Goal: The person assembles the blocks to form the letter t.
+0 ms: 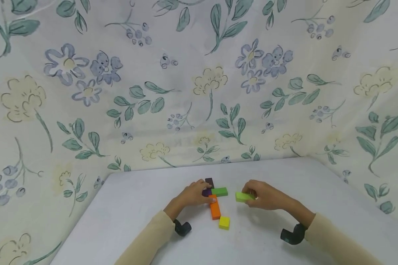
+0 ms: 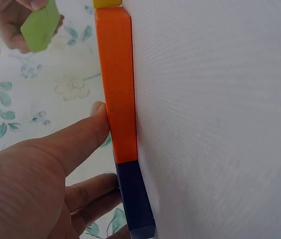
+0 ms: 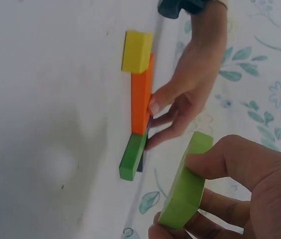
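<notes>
My right hand (image 1: 264,195) pinches a light green block (image 3: 187,184) between thumb and fingers, held just right of a group of blocks. My left hand (image 1: 194,194) rests on that group, thumb touching the orange block (image 2: 118,84) and fingers against the dark purple block (image 2: 136,196). A green block (image 1: 219,191) lies crosswise at the orange block's far end. Beyond the purple block is a very dark block (image 1: 209,181), partly covered by the left fingers. At the orange block's near end sits a short yellow block (image 1: 224,223).
The blocks lie on a white table (image 1: 258,239). A floral cloth (image 1: 185,110) hangs behind it and along both sides. Each wrist wears a black camera mount, one on the left (image 1: 182,228) and one on the right (image 1: 293,235).
</notes>
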`<action>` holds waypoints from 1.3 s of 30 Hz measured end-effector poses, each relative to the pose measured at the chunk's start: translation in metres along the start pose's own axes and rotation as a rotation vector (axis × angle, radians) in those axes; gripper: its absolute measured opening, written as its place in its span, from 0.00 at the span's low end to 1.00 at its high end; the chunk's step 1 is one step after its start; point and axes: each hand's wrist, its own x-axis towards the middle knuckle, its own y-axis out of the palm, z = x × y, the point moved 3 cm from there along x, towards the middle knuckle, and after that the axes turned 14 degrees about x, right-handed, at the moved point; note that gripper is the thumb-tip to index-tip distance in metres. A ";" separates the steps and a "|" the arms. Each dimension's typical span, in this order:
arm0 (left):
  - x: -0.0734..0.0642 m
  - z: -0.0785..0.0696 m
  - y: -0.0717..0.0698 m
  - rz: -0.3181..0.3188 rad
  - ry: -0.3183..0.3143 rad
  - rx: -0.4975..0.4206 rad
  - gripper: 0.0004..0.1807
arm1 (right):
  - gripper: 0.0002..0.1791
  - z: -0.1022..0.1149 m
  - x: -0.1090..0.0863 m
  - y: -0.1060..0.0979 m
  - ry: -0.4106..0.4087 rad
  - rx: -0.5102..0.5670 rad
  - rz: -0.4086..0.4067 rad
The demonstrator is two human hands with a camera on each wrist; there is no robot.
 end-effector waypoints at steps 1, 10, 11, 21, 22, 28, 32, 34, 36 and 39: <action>0.000 0.000 0.000 -0.003 0.003 0.000 0.36 | 0.12 0.001 -0.002 0.002 0.000 0.001 0.006; 0.002 0.003 0.002 -0.010 0.012 0.007 0.36 | 0.12 0.008 -0.009 0.009 -0.018 0.029 0.063; 0.002 0.003 0.001 -0.011 0.012 0.010 0.36 | 0.12 0.008 -0.009 0.010 -0.018 0.030 0.066; 0.000 0.002 0.000 -0.001 -0.004 0.001 0.36 | 0.12 0.008 -0.013 0.020 -0.027 0.039 0.111; 0.000 0.002 0.000 0.001 -0.003 0.004 0.37 | 0.12 0.008 -0.013 0.021 -0.027 0.037 0.115; 0.001 0.002 -0.001 -0.019 0.008 0.018 0.36 | 0.11 0.008 -0.013 0.022 -0.026 0.012 0.126; 0.004 0.002 -0.001 -0.018 0.018 0.012 0.36 | 0.11 0.006 -0.013 0.026 -0.011 0.007 0.158; 0.004 0.003 0.000 -0.014 0.007 0.018 0.37 | 0.11 0.005 -0.013 0.029 0.002 0.009 0.180; 0.004 0.004 0.001 -0.011 -0.005 0.019 0.37 | 0.11 0.005 -0.012 0.033 0.015 0.012 0.201; 0.004 0.004 0.003 -0.005 -0.010 0.011 0.37 | 0.11 0.006 -0.013 0.037 0.033 0.025 0.222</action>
